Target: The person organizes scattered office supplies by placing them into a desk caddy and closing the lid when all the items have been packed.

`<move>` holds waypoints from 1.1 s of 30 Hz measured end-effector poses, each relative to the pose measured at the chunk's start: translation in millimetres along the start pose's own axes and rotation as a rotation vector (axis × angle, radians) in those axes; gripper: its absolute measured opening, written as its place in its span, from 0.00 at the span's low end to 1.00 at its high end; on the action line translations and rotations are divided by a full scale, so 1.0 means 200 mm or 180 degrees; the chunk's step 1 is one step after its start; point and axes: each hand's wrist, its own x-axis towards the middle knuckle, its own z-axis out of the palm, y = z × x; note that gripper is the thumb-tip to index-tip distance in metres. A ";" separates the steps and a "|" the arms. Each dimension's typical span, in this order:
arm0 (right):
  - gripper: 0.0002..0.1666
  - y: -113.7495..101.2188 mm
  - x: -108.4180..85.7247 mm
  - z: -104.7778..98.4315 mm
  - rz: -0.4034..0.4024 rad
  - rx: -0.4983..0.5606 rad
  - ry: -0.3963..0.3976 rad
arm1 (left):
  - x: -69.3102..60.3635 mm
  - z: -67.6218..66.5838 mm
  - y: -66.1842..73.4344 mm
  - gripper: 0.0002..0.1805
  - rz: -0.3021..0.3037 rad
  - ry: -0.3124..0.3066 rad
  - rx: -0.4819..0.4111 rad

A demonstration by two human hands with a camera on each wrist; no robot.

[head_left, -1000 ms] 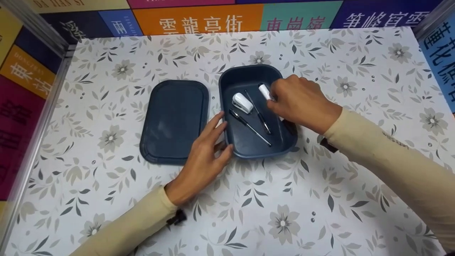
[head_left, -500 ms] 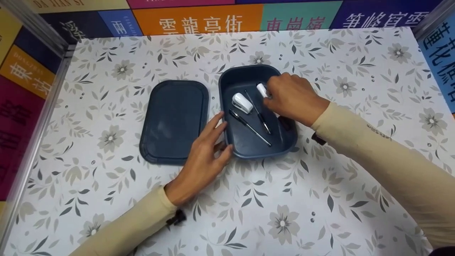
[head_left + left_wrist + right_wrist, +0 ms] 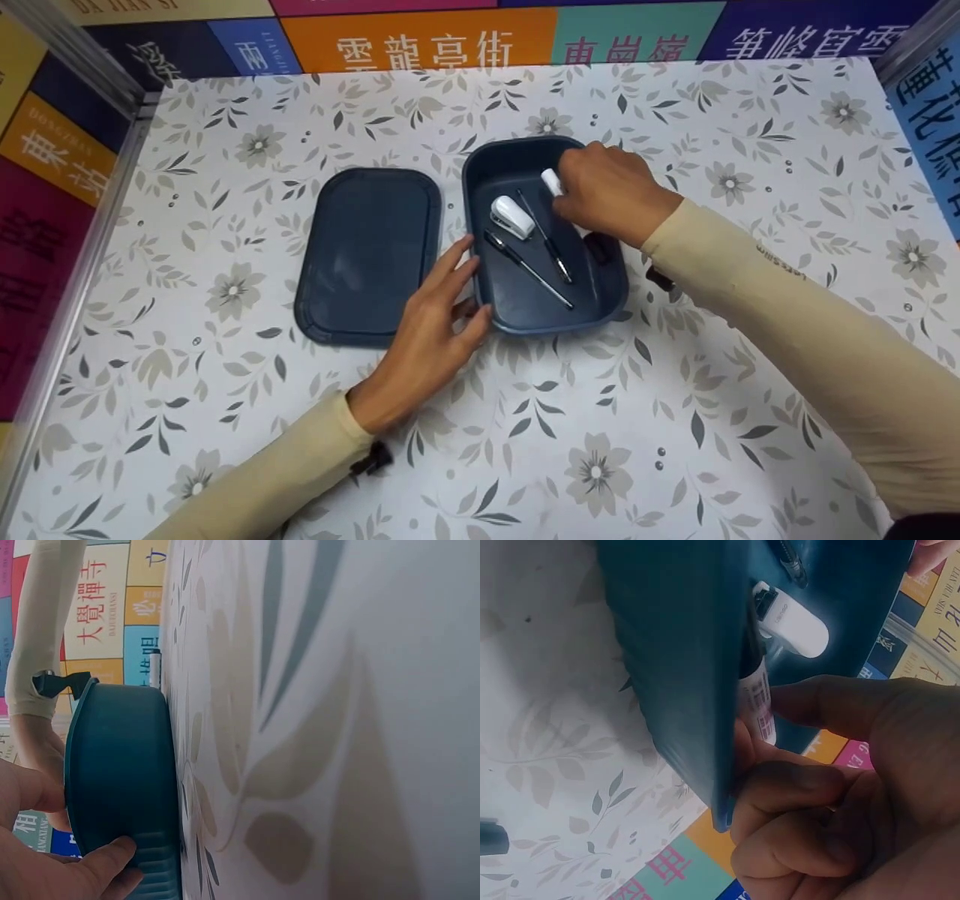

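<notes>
The dark blue storage box [image 3: 510, 301] stands uncovered, its left wall touched by the loosely extended fingers of the left hand [image 3: 433, 321]. Inside, beside the right wall, the right hand [image 3: 615, 189] pinches a white marker [image 3: 759, 706] between thumb and finger; a slack pinch might drop it onto the mini stapler [image 3: 513, 217] or ballpoint pens [image 3: 529, 270].

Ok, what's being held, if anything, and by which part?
The right hand pinches the marker inside the box by its white, labelled barrel; the left hand only touches that box.
</notes>
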 end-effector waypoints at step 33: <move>0.17 0.02 -0.01 0.03 -0.0064 0.0162 0.0407 | 0.00 0.00 -0.01 0.33 -0.0008 -0.0021 -0.0011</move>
